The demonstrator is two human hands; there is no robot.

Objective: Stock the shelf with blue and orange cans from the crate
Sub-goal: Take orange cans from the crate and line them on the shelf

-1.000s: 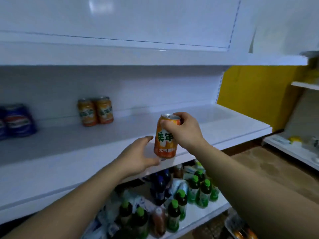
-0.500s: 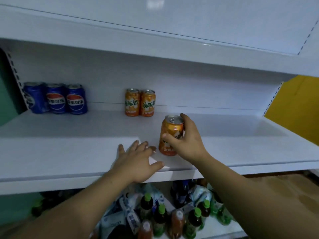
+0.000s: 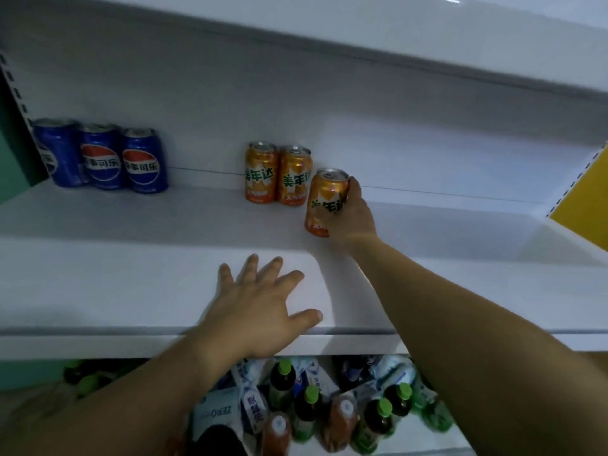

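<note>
Bottles (image 3: 312,406): green-capped ones and soft packs crowd the bottom centre of the frame, right under the shelf's front lip. A can rolling off the front would likely drop among them.
Left hand (image 3: 260,307): lower centre, laid flat on the front part of the shelf (image 3: 131,291), fingers spread and straight, grasping nothing. Leaning hard on it could jolt the board while a can is being set down.
Right hand (image 3: 348,222): centre right, fingers and thumb wrapped round the orange can (image 3: 324,202) from its right side.
Orange can, position: deeper on the shelf, tilted with its top leaning right. Whether its base touches the board cannot be told.
Main risk: releasing it while tilted would probably let it topple and roll forward, so it needs to stand upright first.
Orange pair (image 3: 278,176): upright, touching each other, by the back panel at frame centre. The held can is just beside the right one, so a quick shove could knock both over.
Blue cans (image 3: 98,156): three upright at upper left, well apart, and probably out of harm's way.
Crate: not in view.
</note>
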